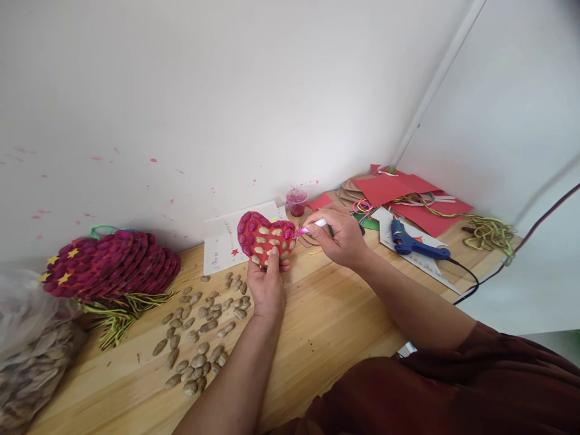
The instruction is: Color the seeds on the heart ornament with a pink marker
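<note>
Clasping a peanut-studded heart (259, 240) in left grip (268, 281), paintbrush (312, 226) in right grip (341, 237).

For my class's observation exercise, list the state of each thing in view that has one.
Heart: held, partly painted
Brush: held, tip pink
Left hand: gripping heart
Right hand: gripping brush
Paint cup: upright, paint-stained
Peanuts: scattered, unpainted
Heart pile: painted, stacked
Plastic bag: filled
Glue gun: lying down, heat unclear
Red paper: overlapping sheets
Yarn: tangled
Wall: pink-spattered

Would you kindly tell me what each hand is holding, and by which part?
The left hand holds the heart-shaped piece by its lower edge; the right hand holds the brush by its handle.
</note>
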The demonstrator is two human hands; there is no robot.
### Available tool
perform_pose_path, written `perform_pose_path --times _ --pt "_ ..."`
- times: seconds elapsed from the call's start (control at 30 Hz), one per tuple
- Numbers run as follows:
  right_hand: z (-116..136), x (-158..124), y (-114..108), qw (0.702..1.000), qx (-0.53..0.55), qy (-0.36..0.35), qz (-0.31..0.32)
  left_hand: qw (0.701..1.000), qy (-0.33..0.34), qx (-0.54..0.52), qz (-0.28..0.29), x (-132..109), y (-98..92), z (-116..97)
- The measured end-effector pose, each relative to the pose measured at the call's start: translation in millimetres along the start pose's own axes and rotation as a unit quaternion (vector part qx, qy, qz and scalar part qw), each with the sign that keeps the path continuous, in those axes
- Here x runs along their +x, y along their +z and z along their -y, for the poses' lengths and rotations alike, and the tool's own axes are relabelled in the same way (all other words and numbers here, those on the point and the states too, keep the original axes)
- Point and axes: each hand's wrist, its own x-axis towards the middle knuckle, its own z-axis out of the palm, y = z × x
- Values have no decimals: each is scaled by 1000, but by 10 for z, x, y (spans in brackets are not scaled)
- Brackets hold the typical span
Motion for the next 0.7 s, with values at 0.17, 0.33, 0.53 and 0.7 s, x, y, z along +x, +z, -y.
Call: perform_pose_path --times 0.17,0.33,0.53,0.7 --pt "0 -5 1 1000 -15 -6 -4 1000 -1 4 8 -1 -3 -8" --pt "17 -9 -5 1000 -6 -20 9 1000 -6 7 8 2 -9 -9" --pt "-1 -1 -7 1000 -12 -11 4 1000 -3 14 10 9 -11 10" --pt "7 -8 -7 999 -6 -31 9 1000 -1 4 8 5 -15 15"
